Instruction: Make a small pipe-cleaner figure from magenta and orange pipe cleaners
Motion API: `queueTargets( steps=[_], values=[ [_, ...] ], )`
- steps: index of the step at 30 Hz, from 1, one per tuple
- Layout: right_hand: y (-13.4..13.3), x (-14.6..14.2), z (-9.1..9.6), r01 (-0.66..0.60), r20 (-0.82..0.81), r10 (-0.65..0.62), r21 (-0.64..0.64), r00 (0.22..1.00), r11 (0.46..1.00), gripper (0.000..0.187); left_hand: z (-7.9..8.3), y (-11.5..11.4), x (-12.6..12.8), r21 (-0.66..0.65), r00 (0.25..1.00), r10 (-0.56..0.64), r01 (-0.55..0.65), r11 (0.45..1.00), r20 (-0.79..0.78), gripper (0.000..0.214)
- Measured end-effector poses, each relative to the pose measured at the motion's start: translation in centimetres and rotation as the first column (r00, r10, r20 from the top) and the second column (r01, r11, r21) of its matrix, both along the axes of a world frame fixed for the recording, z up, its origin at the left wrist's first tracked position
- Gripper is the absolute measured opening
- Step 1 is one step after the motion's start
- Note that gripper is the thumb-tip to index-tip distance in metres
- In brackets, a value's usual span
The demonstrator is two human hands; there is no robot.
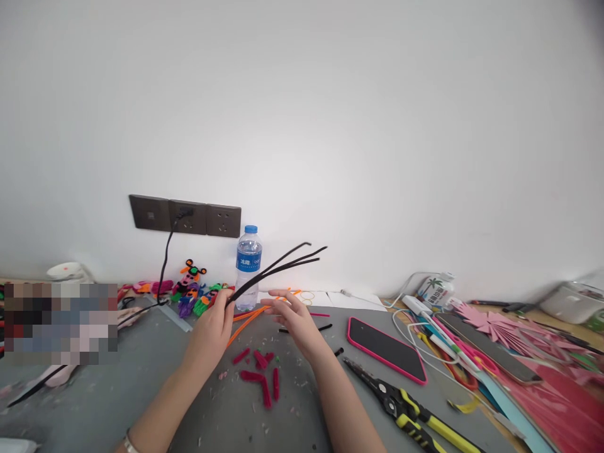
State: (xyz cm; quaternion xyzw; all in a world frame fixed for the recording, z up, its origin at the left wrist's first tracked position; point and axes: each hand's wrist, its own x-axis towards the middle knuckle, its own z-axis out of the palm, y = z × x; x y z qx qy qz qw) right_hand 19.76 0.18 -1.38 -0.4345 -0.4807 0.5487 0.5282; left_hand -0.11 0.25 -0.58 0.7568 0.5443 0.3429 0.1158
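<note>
My left hand is closed around several black pipe cleaners, whose free ends fan out up and to the right. To the right of it, my right hand is held with its fingers stretched and apart, nothing visible in them. Orange pipe cleaners lie on the grey mat behind and between my hands. Nearer to me, short magenta pipe cleaner pieces are scattered with bits of fluff. Short black pieces lie around my right wrist.
A water bottle stands by the wall, beside colourful pipe cleaner figures. On the right are a phone, pliers, a white cable and pink paper. A black cord hangs from the socket. Another person's blurred form is far left.
</note>
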Motion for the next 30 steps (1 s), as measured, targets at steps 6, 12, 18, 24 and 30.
queueTargets(
  steps=[6,12,18,24,30],
  values=[
    [-0.7,-0.6,0.8,-0.160,-0.081,0.164,0.058,0.983,0.985,0.036,-0.1,-0.4,0.6,-0.137,0.979,-0.166,0.149,0.979,-0.117,0.036],
    [0.2,-0.4,0.3,0.047,-0.076,-0.038,0.115,0.996,0.992,0.042,0.0,-0.6,0.7,-0.189,0.970,-0.193,0.165,0.968,-0.145,0.039],
    [1.0,0.9,-0.1,0.404,-0.173,-0.387,0.071,0.905,0.912,0.045,0.0,-0.2,0.3,-0.215,0.977,-0.130,0.092,0.972,-0.169,0.032],
    [0.9,2.2,0.2,0.571,-0.308,-0.529,0.060,0.791,0.818,0.042,-1.1,0.1,0.1,-0.279,0.958,-0.093,0.014,0.960,-0.273,0.010],
    [1.2,2.3,-0.3,0.496,-0.409,-0.499,-0.120,0.764,0.860,0.033,-2.2,0.9,-0.1,-0.335,0.933,-0.125,0.005,0.942,-0.338,0.013]
  ],
)
